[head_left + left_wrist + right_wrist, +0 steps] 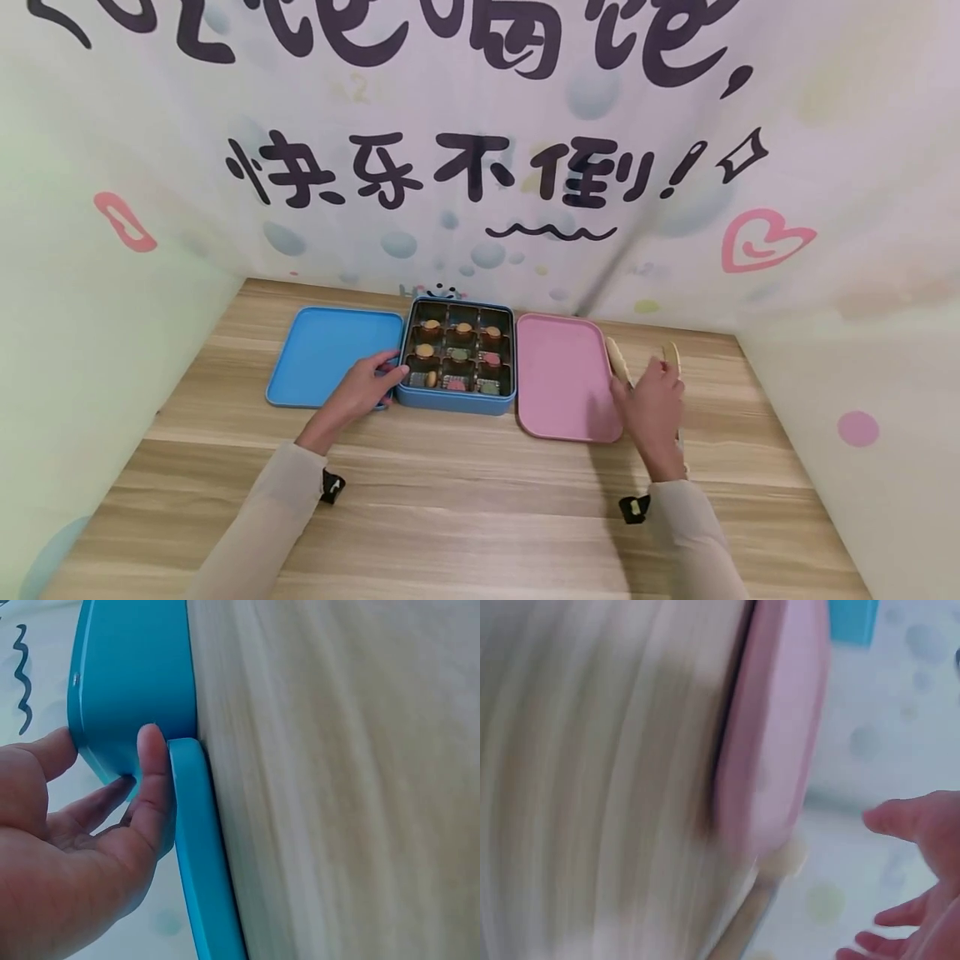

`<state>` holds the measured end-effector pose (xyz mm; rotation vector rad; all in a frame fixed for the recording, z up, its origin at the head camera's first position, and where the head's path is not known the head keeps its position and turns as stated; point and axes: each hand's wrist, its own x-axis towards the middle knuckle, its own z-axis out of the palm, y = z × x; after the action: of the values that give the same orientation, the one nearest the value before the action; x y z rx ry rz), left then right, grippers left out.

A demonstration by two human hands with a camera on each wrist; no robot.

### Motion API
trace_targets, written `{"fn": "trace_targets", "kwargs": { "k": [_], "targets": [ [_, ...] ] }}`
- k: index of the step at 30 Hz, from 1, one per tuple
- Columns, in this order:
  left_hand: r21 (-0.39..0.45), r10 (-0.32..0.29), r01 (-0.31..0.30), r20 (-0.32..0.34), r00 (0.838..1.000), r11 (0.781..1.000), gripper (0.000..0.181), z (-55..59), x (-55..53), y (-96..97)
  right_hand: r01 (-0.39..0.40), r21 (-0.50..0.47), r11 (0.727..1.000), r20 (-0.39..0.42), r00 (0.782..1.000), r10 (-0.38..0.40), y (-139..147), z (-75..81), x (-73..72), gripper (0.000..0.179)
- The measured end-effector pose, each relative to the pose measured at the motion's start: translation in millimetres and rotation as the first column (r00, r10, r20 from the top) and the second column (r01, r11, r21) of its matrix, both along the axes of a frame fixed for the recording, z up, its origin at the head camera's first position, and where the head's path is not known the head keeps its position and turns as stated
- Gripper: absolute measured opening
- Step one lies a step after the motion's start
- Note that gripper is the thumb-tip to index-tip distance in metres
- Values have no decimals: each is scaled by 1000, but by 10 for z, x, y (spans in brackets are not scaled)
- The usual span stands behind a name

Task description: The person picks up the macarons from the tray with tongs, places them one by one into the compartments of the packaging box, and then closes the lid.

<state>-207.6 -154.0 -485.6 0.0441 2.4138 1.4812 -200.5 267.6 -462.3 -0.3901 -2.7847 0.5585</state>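
A square blue tin (456, 402) stands upright at the back of the table. Its divided insert holds small round macarons (425, 350) in tan, pink and green. My left hand (363, 387) touches the tin's left front corner; in the left wrist view the thumb is at the rim and the extended fingers lie along the side. My right hand (654, 408) is over a pair of tongs with pale tips (617, 360), spread apart on the table right of the pink tray (566, 379). In the right wrist view its fingers are spread and apart from the tongs (742, 919).
Left of the tin lies a shallow blue tray (326, 354), its right edge close against the tin. The wooden table (465, 508) meets a printed cloth wall (420, 242) at the back. Pale walls (847, 358) close off both sides.
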Motion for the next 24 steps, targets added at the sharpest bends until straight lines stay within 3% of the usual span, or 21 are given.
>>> {"fn": "trace_targets", "kwargs": {
  "k": [2,5,10,12,20,24],
  "targets": [
    [-7,2,-2,-7,1000,1000,62,15,14,-25,-72,-54,996,-105,992,66,-189,-9,-6,65],
    [-16,9,-9,-26,1000,1000,61,46,38,-94,-205,-130,970,-212,961,175,-461,0,-4,61],
    [-41,52,-56,-105,993,998,58,115,82,-309,-407,-234,883,-324,889,323,-914,82,-8,51],
    [-52,75,-83,-146,986,995,56,140,93,-415,-456,-290,842,-333,872,358,-1092,106,-18,48],
    [-69,177,-200,-249,952,977,51,252,133,-821,-525,-467,711,-266,851,453,-1792,160,-56,42],
    [-110,243,-283,-280,928,953,51,259,152,-1001,-512,-618,597,-216,840,498,-2105,185,-89,37]
  ]
}}
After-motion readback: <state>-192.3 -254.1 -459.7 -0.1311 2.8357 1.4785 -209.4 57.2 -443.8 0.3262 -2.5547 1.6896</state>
